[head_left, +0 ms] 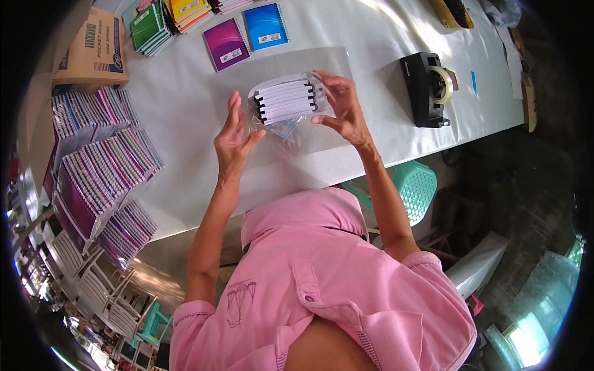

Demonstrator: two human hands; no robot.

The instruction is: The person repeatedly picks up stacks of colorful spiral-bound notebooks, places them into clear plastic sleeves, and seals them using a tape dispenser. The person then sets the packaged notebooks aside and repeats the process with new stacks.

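Observation:
Between my hands, a small pack of notebooks [286, 102] sits in clear plastic film, its white page edges and black bindings facing up. My left hand [234, 139] is beside its left end, with the fingers apart and the thumb close to the lower left corner of the film. My right hand [344, 111] curves round the pack's right end, fingertips at the far side of the film and thumb at the near side. Loose film sticks out below the pack. A purple notebook [226, 44] and a blue spiral notebook [266, 27] lie just beyond.
Stacks of spiral notebooks [111, 164] line the table's left edge near a cardboard box [99, 49]. Green notebooks [148, 29] and yellow ones [187, 11] are piled at the back. A black tape dispenser [424, 89] stands right; a green stool [416, 191] is below the table edge.

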